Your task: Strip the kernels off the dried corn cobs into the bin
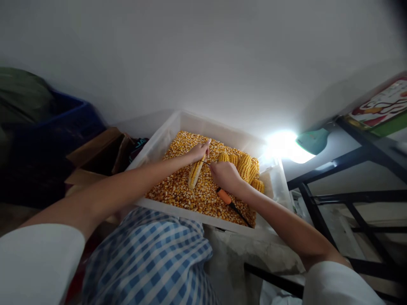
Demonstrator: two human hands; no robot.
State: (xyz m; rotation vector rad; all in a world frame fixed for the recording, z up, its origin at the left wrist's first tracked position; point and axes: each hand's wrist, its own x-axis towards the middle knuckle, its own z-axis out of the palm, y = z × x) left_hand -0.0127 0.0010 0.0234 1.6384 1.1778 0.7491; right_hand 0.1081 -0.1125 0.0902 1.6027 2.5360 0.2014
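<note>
My left hand is closed around the upper end of a yellow corn cob, which slants over loose kernels. A pale strip without kernels runs along the cob's right side. My right hand is closed on a tool with a thin dark shaft; the shaft points left and meets the cob near my left fingers. Its grip is hidden in my fist. Just below that hand is an orange-and-black tool on the kernels; whether it joins the shaft I cannot tell. Several whole cobs lie to the right.
A translucent plastic bin holds the loose corn kernels. Behind it rises a grey wall. Left of it are an open cardboard box and a dark blue crate. A bright lamp and a black metal frame stand right.
</note>
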